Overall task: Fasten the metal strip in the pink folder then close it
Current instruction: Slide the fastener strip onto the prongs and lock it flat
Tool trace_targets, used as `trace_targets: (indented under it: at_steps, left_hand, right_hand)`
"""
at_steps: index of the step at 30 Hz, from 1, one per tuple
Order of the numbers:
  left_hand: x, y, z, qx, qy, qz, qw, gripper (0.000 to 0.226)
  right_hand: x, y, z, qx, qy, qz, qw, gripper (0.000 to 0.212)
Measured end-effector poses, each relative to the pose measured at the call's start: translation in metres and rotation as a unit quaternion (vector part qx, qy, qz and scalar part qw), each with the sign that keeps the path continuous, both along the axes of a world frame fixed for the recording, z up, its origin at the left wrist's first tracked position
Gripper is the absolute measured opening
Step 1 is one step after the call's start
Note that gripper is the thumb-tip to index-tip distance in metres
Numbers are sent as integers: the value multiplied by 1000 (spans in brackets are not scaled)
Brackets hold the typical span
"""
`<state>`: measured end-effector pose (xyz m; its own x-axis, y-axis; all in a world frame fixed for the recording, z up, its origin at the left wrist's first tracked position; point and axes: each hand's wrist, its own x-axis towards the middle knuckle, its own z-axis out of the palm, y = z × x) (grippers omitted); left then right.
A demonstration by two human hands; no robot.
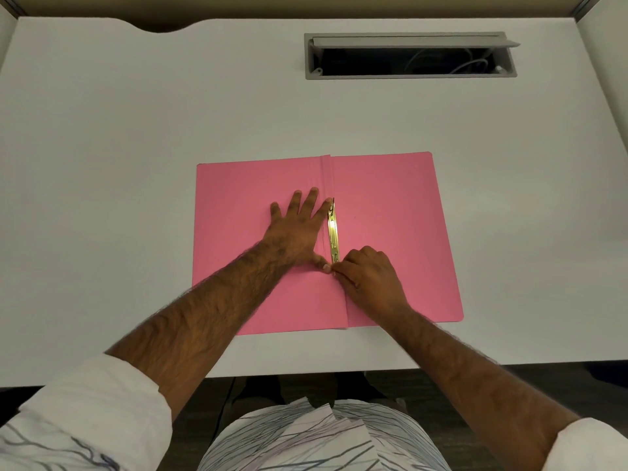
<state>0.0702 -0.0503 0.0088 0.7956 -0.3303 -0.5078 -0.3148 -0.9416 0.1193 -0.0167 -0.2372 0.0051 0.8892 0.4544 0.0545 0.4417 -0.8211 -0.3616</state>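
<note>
A white desk (136,164) fills most of the view, and at its far right side there is a grey cable tray (409,56) with its lid tilted up and some cables inside. The pink folder (390,215) lies open and flat on the desk, near the front edge, with its 2 covers spread to the left and the right of the spine. The left hand (299,229) rests flat on the left cover, fingers spread and released; its index fingertip touches the far end of the strip and its thumb presses beside the near end. The right hand (370,277) lies on the right cover just beside the spine, fingers curled, and its fingertips pinch the near end of the strip. The gold metal strip (333,232) lies along the spine, in the middle of the folder, between the 2 hands. Both sleeves (85,413) are white with thin dark lines and rolled up above the forearms.
</note>
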Motion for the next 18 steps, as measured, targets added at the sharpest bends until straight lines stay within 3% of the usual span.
trace_targets:
  at_steps: [4,11,18]
  left_hand:
    - [0,-1,0,4,6,3,1000,143]
    - [2,3,1,-6,26,3,1000,138]
    - [0,2,-2,-41,8,33,999,92]
  right_hand:
    - [-10,1,-4,-66,-62,43,995,15]
    - [-13,-16,-3,-95,-68,84,990,34]
    - [-4,-15,2,-36,-21,53,998,15]
